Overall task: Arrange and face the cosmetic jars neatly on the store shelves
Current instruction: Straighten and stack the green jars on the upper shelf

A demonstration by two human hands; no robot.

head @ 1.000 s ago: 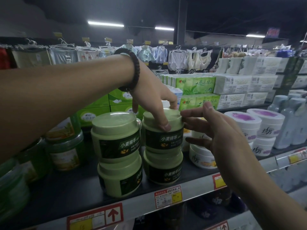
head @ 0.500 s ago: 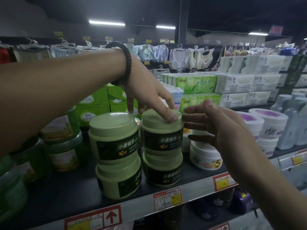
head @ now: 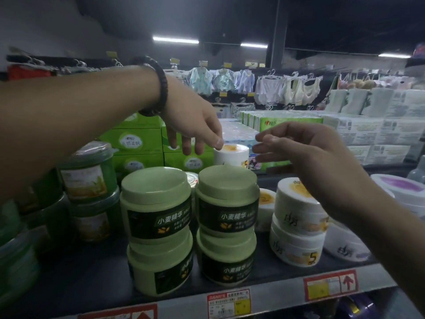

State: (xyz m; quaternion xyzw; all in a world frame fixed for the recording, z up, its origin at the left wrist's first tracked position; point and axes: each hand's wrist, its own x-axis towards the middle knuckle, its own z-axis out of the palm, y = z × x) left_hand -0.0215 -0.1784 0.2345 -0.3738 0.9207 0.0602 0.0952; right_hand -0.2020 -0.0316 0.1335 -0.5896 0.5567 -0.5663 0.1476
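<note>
Stacked green jars (head: pixel 226 203), centre frame.
Open and empty, left hand (head: pixel 195 125) and right hand (head: pixel 310 155) flank the rear white jar (head: pixel 232 155).

Single head-worn wide-angle view, close, forward and slightly down over the shelf (head: pixel 76 279)

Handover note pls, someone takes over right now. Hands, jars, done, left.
Left hand: open, fingers at the rim of the white round jar with orange lid at the back, no grip seen.
Right hand: open, close beside that jar.
Done: pale green plastic jars stand in two stacks of two at the front.
Left: bottom left green jar has its label turned sideways; face it.
</note>
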